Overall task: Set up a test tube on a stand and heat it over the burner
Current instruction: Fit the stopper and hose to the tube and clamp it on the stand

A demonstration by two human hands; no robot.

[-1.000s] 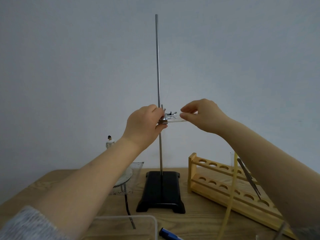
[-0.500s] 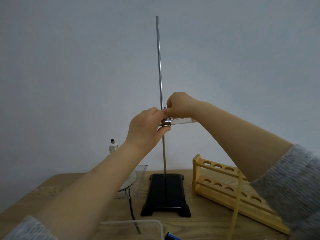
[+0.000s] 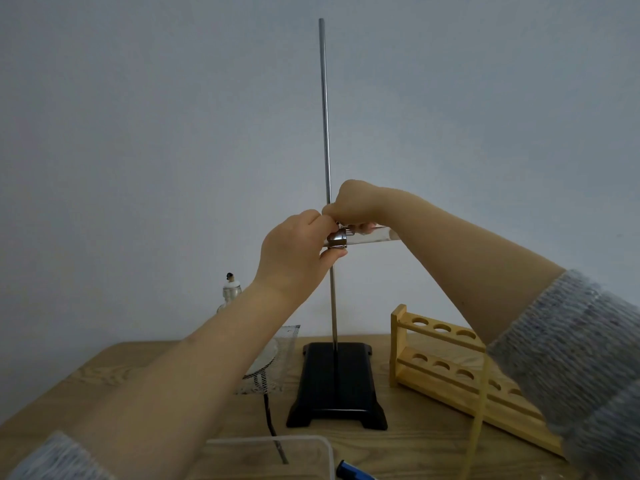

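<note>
Item: stand (image 3: 337,382), black base on the wooden counter (image 3: 408,448), thin rod upright. Partway up the rod sits a metal clamp (image 3: 337,240).

Item: test tube (image 3: 372,234), clear glass, lying roughly level in the clamp and reaching out to the right of the rod. High above the counter; nothing under it.

Item: left hand (image 3: 294,254), fingers curled round the clamp where it meets the rod, thumb underneath. Likely steadying the fitting so it does not slip or swing.

Item: right hand (image 3: 353,204), fingers closed in a pinch on a small part at the top of the clamp, just above the tube. Probably the tightening screw, though the part itself is hidden by the fingers.

Item: burner (image 3: 231,289), small glass body with a dark wick tip, at the back left, well apart from the tube and unlit. Heating not yet begun.

Item: wooden rack (image 3: 446,368), right of the stand, holes showing no tubes.

Item: wire gauze (image 3: 277,362), left of the base.
</note>
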